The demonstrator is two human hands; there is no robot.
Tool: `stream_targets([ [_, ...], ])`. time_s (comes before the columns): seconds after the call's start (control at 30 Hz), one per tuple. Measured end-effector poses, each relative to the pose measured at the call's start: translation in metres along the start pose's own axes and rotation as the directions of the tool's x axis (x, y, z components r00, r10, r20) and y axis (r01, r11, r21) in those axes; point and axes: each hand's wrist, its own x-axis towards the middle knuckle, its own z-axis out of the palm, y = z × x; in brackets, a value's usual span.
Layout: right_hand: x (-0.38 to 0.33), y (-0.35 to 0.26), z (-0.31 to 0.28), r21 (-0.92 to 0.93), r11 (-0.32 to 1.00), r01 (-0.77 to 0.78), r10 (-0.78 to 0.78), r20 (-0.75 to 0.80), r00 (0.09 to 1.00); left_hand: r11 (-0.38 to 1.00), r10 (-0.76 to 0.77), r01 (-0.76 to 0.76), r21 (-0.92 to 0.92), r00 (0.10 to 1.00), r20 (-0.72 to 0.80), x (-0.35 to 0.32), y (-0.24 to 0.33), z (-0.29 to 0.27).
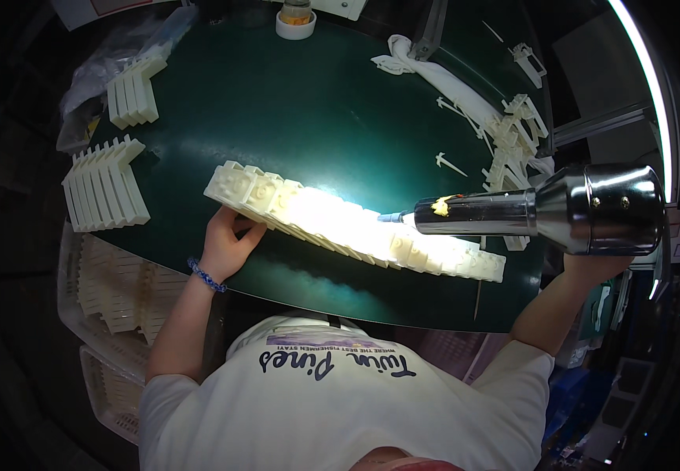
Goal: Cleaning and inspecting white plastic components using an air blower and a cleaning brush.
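A long, slightly curved row of cream plastic parts (265, 195) lies across the front of the green table, its middle washed out by bright light. My left hand (228, 242), a blue beaded bracelet at its wrist, is closed on the near side of the row's left end. A shiny dark cylindrical tool (505, 212) reaches in from the right, its narrow bluish tip over the row's middle. Below the tool's thick end is my right hand (595, 267); its fingers are hidden behind the tool, so I cannot tell its grip.
Stacked cream parts (106, 188) and a smaller stack (132, 94) stand at the table's left. Loose cream pieces (513, 141) and a white cloth (442, 78) lie right. A round white container (295, 27) is at the back. White baskets (112, 290) of parts sit lower left.
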Motion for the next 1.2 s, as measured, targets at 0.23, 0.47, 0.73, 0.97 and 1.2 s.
stream_targets([
  [0.23,0.002,0.001,0.007,-0.066,0.997,0.036,-0.041,-0.072,0.997,1.0,-0.028,0.028,0.003,1.0,-0.004,0.0,0.003,0.0],
  [0.47,0.004,0.002,0.005,-0.293,0.951,0.098,-0.138,-0.117,0.983,1.0,-0.011,0.011,0.002,1.0,-0.016,-0.001,0.004,0.001],
  [0.73,0.002,0.001,-0.013,-0.873,0.449,0.193,-0.408,-0.007,0.913,1.0,0.017,-0.017,-0.022,1.0,-0.019,0.0,0.003,0.001],
  [0.97,0.007,0.014,-0.007,-0.979,-0.046,0.2,-0.451,0.199,0.87,1.0,0.004,-0.004,-0.004,1.0,-0.019,0.0,0.005,0.001],
  [1.2,0.008,0.014,-0.007,-0.795,-0.587,0.153,-0.358,0.426,0.831,1.0,-0.015,0.015,-0.001,1.0,-0.023,-0.001,0.004,0.0],
])
